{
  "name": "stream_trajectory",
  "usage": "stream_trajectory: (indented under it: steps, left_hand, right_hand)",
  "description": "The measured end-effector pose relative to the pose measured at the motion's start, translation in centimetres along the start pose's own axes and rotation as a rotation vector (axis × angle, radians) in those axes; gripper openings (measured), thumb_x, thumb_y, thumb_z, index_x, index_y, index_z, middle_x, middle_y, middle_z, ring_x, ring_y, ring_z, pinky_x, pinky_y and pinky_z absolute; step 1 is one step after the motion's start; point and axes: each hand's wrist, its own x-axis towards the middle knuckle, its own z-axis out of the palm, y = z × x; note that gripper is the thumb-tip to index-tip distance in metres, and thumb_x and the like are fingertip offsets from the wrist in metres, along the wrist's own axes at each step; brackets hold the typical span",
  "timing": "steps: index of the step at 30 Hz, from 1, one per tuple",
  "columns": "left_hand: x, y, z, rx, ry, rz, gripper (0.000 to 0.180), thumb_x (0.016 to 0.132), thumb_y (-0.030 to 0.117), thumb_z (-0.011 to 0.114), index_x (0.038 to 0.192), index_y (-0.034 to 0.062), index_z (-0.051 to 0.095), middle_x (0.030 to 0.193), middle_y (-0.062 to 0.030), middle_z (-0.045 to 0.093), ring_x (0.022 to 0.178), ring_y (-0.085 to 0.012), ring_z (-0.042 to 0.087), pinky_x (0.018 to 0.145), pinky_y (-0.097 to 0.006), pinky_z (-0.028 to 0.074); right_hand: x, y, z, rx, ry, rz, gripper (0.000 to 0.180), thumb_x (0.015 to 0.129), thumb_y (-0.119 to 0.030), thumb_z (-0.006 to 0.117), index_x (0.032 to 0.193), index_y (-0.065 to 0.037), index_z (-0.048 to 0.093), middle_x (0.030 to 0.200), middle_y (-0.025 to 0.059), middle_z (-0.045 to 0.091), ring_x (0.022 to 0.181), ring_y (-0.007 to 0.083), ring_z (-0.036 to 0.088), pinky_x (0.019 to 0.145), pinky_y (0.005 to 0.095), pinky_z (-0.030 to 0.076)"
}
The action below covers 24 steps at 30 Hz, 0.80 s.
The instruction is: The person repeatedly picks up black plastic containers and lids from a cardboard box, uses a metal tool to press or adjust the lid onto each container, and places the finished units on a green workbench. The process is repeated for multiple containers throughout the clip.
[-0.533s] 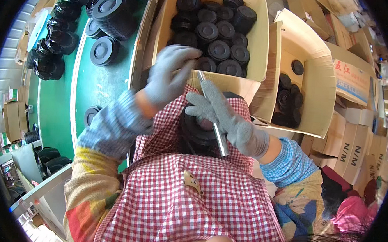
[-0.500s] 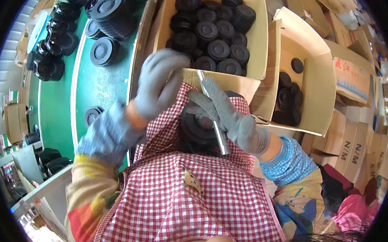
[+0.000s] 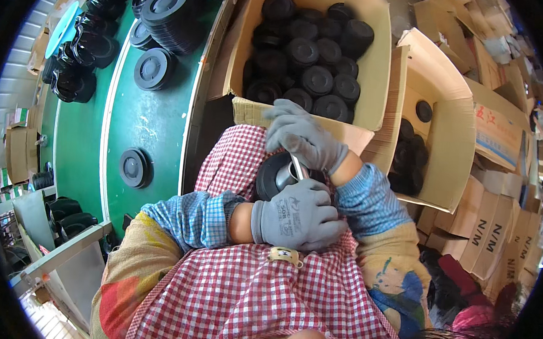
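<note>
A black round disc part (image 3: 268,180) rests on my lap, partly covered by my hands. Over it slants a silver metal rod (image 3: 297,168), of which only a short middle stretch shows. My left hand (image 3: 296,217), in a grey glove, is closed around the rod's lower end. Bent over the upper end are the gloved fingers of my right hand (image 3: 301,136), which grip it there. Beside the rod, a shiny silver round piece (image 3: 285,177) shows against the disc; its full shape is hidden.
Straight ahead stands a cardboard box (image 3: 367,107) of black round parts; a second box (image 3: 452,173) to its right holds several more. On the green table (image 3: 163,121) at my left lie a single disc (image 3: 134,167), another disc (image 3: 154,69) and a tall stack (image 3: 169,17).
My left hand has come down from beside the box onto the rod's lower end. My right hand has shifted up to its upper end, and the rod is now mostly covered.
</note>
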Motion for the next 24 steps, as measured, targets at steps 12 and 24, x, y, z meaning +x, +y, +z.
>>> stream_trajectory:
  steps: [12, 24]
  left_hand:
    - [-5.5, -5.4, -3.8, -1.362, 0.285, -0.084, 0.02, 0.095, 0.008, 0.061, 0.106, -0.005, 0.072, 0.107, -0.0178, 0.072, 0.098, -0.0304, 0.067, 0.105, -0.047, 0.045]
    - [-14.6, 0.7, -3.1, 0.486, -0.458, 0.151, 0.041, 0.09, 0.027, 0.058, 0.13, 0.0304, 0.067, 0.159, 0.0035, 0.041, 0.145, -0.0271, 0.035, 0.124, -0.048, 0.023]
  right_hand:
    - [-8.9, -8.2, -0.8, -0.723, 0.154, 0.433, 0.054, 0.078, -0.064, 0.073, 0.091, -0.012, 0.074, 0.074, 0.0048, 0.067, 0.069, 0.0228, 0.063, 0.067, 0.0387, 0.049]
    - [-13.7, -3.0, -2.5, 0.333, 1.105, 0.965, 0.042, 0.096, -0.039, 0.07, 0.106, 0.001, 0.07, 0.072, 0.0012, 0.062, 0.061, 0.0081, 0.051, 0.058, 0.0232, 0.042]
